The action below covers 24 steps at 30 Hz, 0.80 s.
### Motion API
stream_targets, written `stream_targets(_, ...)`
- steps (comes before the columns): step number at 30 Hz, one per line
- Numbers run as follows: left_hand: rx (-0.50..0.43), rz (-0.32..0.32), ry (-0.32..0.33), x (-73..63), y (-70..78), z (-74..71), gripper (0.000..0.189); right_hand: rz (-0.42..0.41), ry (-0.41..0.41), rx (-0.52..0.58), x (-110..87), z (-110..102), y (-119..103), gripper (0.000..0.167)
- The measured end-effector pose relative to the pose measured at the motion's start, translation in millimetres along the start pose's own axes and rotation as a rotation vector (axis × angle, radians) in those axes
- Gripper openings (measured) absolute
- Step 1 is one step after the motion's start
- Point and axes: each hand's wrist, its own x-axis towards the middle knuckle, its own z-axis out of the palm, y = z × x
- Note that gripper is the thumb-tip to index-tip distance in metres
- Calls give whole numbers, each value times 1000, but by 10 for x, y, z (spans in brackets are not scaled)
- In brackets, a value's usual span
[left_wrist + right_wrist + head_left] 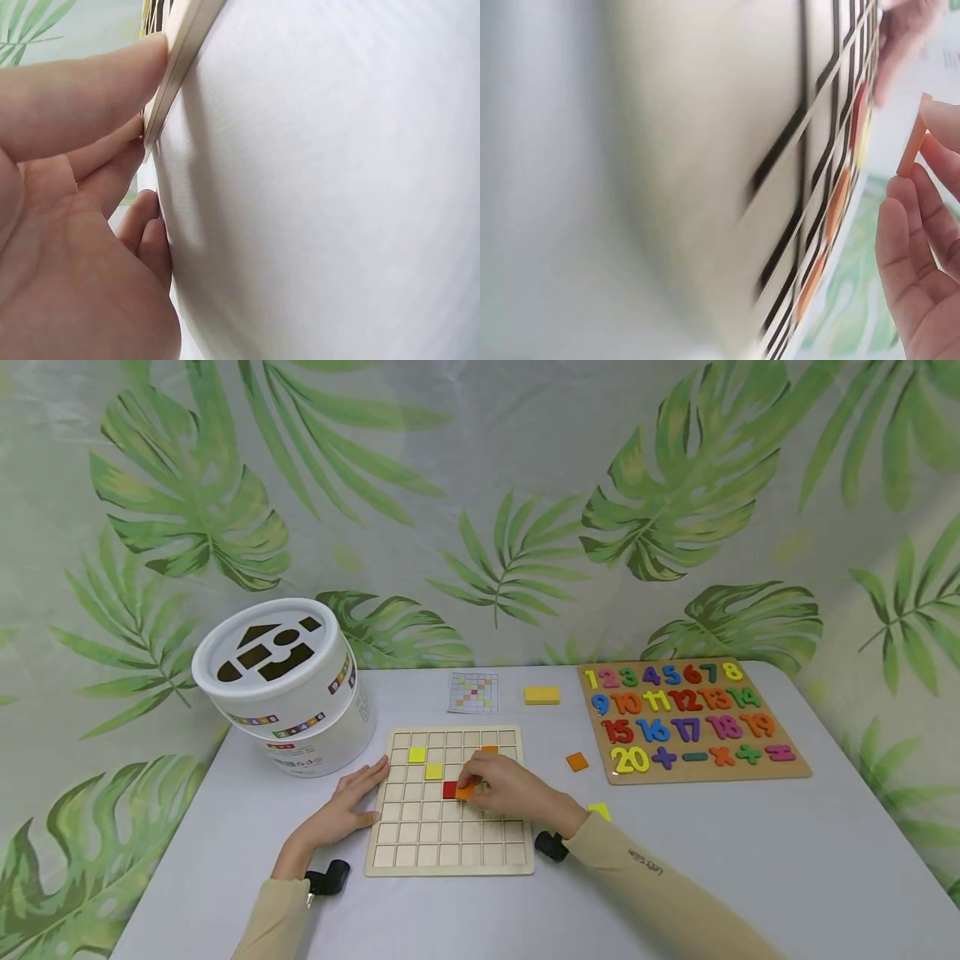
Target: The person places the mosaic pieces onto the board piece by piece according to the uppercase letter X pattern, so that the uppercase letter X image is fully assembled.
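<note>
My right hand (506, 785) pinches an orange square tile (913, 139) between thumb and fingertips, over the middle of a wooden grid board (397, 850). Close beside that tile, a red tile (449, 790) sits in the grid. Two yellow tiles (417, 755) lie in cells up and to the left, and an orange tile (489, 750) shows at the upper right, partly covered by the hand. Another orange tile in the grid is mostly hidden by it. Along the board's left edge rests my left hand (347, 806), with thumb and fingertips touching the rim.
Behind the board lie a printed pattern card (473, 693) and a yellow block (542, 695). A white tub (322, 710) with shape holes in its lid stands at left. To the right are a number puzzle board (693, 768), a loose orange tile (577, 762) and a yellow piece (600, 811).
</note>
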Motion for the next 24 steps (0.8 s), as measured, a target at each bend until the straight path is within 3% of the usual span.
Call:
stream_targets(6, -5, -5, -4, -5, 2, -4, 70, -61, -75, -63, 238, 169, -136, 11)
stream_targets(16, -9, -1, -6, -20, 7, -14, 70, -94, -145, -201, 419, 344, -275, 13)
stream_targets(19, -10, 4, -4, -17, 5, -11, 70, -79, -139, -155, 401, 333, -256, 12)
stream_targets(24, -17, 2, 0, -8, 11, -4, 70, -11, -81, 19, 223, 141, -114, 13)
